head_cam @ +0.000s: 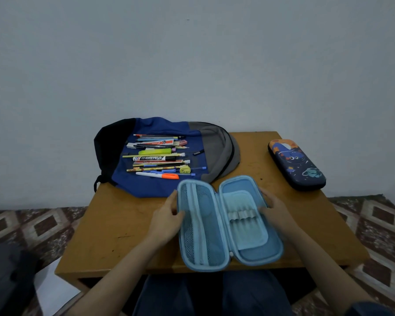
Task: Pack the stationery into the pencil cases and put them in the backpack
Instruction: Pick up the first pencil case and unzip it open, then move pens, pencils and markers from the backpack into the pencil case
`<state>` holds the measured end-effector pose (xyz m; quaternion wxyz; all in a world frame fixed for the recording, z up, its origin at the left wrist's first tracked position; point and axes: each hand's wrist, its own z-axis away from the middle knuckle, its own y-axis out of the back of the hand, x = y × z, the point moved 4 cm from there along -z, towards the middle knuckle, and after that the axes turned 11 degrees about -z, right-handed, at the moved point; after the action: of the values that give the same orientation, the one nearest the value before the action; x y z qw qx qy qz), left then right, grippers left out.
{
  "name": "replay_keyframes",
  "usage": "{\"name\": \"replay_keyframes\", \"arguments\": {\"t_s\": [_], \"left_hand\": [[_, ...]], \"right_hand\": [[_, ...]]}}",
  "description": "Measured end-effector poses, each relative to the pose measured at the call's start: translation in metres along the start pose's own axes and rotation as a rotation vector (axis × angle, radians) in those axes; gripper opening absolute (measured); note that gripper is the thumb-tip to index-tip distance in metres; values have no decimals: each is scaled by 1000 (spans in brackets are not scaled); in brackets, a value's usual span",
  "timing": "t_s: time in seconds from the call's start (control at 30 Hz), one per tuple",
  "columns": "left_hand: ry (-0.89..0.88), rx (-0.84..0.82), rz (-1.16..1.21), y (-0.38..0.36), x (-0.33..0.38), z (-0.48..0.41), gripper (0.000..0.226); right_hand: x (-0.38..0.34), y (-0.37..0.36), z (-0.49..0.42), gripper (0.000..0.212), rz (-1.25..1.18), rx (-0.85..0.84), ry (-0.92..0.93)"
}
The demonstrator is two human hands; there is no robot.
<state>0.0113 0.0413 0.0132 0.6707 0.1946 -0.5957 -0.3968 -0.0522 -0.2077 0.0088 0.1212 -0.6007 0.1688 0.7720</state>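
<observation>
A light blue pencil case (pixel 228 224) lies spread open at the table's near edge, a mesh pocket in its left half and elastic loops in its right half. My left hand (pixel 167 218) grips its left rim. My right hand (pixel 275 209) grips its right rim, fingertips inside. Beyond it a blue, black and grey backpack (pixel 160 185) lies flat, with several pens, pencils, markers and erasers (pixel 160 159) piled on top. A dark blue cartoon-print pencil case (pixel 295 164) lies zipped at the right.
The small wooden table (pixel 114 226) stands against a pale wall. A patterned floor (pixel 43 226) lies on both sides. A dark object (pixel 7 277) sits at the lower left. My knees show below the table's front edge.
</observation>
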Motion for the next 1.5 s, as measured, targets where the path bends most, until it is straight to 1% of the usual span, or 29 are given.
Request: {"name": "replay_keyframes", "arguments": {"t_s": [0.13, 0.2, 0.33, 0.47, 0.57, 0.63, 0.73, 0.8, 1.0, 1.13, 1.2, 1.3, 1.37, 1.4, 1.43, 1.5], "left_hand": [[-15, -17, -270, -7, -8, -3, 46], [2, -34, -346, -10, -14, -2, 43], [6, -35, -379, -9, -19, -12, 43], [36, -50, -441, 0, -22, -31, 53], [23, -27, -509, 10, -24, -47, 48], [22, -8, -516, 14, -26, -58, 49], [50, -6, -512, 18, -28, -74, 56], [54, -1, -512, 19, -28, -81, 58], [38, -13, -512, 22, -24, -95, 58], [29, 20, -447, 17, -31, -89, 57], [-9, 68, -390, 14, -35, -80, 54], [-94, 219, -343, 15, -37, -65, 45], [-146, 276, -314, 14, -36, -57, 44], [-168, 290, -302, 12, -35, -52, 45], [-197, 303, -301, 10, -34, -48, 47], [-294, 295, -360, 6, -30, -39, 51]], "right_hand": [[-1, 6, -3, 56, 36, -20, -25], [3, 11, -5, 57, 40, -5, -44], [9, 6, -4, 54, 42, 7, -18], [9, -6, -11, 55, 24, 38, 23], [8, -16, -21, 54, 17, 53, 50], [7, -23, -31, 51, 40, 70, 49], [5, -31, -47, 58, 89, 98, 44], [3, -34, -54, 58, 126, 107, 51], [-5, -37, -63, 58, 202, 142, 86], [-1, -31, -57, 57, 247, 151, 97], [1, -25, -54, 55, 282, 162, 103], [0, -17, -49, 46, 347, 198, 100], [-1, -13, -47, 43, 376, 225, 71], [-3, -12, -45, 43, 431, 246, 75], [-6, -12, -42, 43, 515, 274, 121], [-16, -22, -35, 45, 643, 263, 319]]}}
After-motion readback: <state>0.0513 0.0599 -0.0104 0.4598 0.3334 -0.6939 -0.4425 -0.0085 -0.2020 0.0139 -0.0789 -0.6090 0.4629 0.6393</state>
